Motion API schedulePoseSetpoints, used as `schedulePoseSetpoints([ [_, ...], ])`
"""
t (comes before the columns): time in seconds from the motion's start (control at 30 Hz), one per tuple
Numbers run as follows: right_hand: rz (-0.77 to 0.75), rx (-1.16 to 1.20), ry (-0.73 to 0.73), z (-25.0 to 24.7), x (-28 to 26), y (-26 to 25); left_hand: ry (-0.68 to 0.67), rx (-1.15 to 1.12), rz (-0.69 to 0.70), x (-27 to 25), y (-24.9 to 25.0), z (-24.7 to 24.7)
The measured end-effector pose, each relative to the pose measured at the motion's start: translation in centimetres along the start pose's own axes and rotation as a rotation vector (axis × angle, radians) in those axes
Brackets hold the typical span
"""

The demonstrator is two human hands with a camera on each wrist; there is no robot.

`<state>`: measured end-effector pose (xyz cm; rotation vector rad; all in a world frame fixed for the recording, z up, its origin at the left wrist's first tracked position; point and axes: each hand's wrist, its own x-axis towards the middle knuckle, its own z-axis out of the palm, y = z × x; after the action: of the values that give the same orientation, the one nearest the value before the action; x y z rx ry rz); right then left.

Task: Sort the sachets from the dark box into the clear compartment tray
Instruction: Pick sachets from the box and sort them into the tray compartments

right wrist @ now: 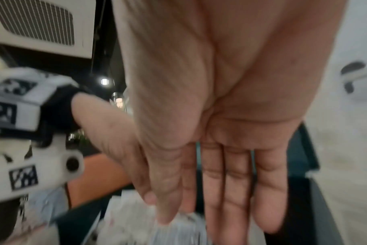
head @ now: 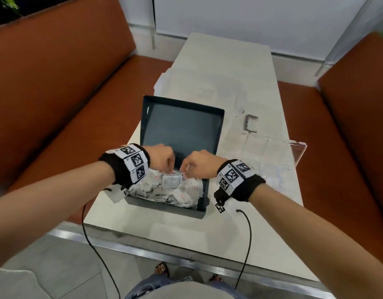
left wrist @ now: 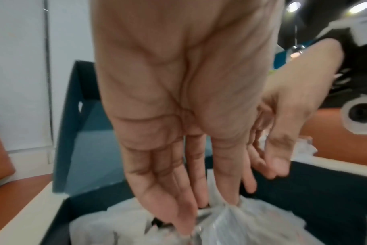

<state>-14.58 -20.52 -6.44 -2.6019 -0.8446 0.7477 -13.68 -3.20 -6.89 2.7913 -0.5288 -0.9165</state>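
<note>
Left hand [head: 159,157] & right hand [head: 198,162] both pinch a clear plastic bag [head: 172,180] of sachets, over the dark box [head: 182,126], near end heaped w/ sachets [head: 182,194]. Clear compartment tray [head: 279,156] just right of box on table [head: 220,67].

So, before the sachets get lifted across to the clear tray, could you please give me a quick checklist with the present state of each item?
1. Dark box open, lid up: ok.
2. Sachets reachable in the box: ok, a loose pile fills it.
3. Left hand has a hold: ok, its fingertips pinch a clear plastic bag over the pile.
4. Right hand has a hold: cannot tell, the fingers look straight in the wrist view and the contact is blurred.
5. Clear tray in place to the right of the box: ok.
6. Tray compartments free: cannot tell, too transparent.
</note>
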Motion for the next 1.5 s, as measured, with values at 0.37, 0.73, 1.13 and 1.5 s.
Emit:
schedulePoseSetpoints([
  [0.37, 0.167, -0.176, -0.037, 5.0, 3.7, 0.3, -0.02, 0.232, 0.044, 3.3, -0.5, 4.2],
  [0.73, 0.177, -0.08, -0.004, 4.2, 3.6, 1.1, 0.065, 0.3, 0.005, 3.8, 0.6, 3.7],
  [1.13, 0.198, -0.132, -0.091, 4.9, 3.5, 0.9, -0.019, 0.25, -0.033, 2.9, 1.6, 4.0],
  [1.5, 0.172, -0.217, -0.214, 4.7, 3.2, 1.3, 0.109, -0.118, -0.099, -1.0, -0.4, 0.5],
])
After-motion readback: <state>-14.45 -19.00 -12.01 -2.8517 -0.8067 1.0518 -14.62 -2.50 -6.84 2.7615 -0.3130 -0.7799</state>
